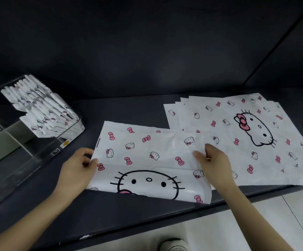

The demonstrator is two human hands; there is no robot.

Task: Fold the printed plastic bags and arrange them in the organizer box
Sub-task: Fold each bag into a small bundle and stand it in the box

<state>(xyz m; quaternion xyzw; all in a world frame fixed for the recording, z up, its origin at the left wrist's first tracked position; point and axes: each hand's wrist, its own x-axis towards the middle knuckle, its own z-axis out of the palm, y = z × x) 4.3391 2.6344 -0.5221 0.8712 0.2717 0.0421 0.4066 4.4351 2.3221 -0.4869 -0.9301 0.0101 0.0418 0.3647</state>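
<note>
At the front edge of the worktop [129,109] lies the one bag [147,160] that is in work, with its near edge a little raised above the dark surface. The left hand [78,163] grips the left edge of it, the fingers curled under the plastic and the thumb on top. The right hand [214,160] pinches the upper layer near the right side between thumb and fingers. The step in hand is, I think, a fold across the bag. To do it well, both hands should carry the layer over at the same height, so that the two side edges meet exactly. After that a flat palm should press along the crease from the middle outward, because thin plastic is slippery, keeps air inside and likes to spring open. Now the count, from the front. One shoe [174,245] stands on the pale floor [255,223] below the worktop, then come two hands and one bag between them. Further back, toward the right edge, is one pile of flat bags [246,142]. Its fanned corners show at least four sheets, and how many more there are I cannot tell. At the left edge stands one clear organizer box [78,122], divided by clear walls. The folded bags [43,109] lean in a tight row in its far compartment, about a dozen or more, too close together to count exactly.
</note>
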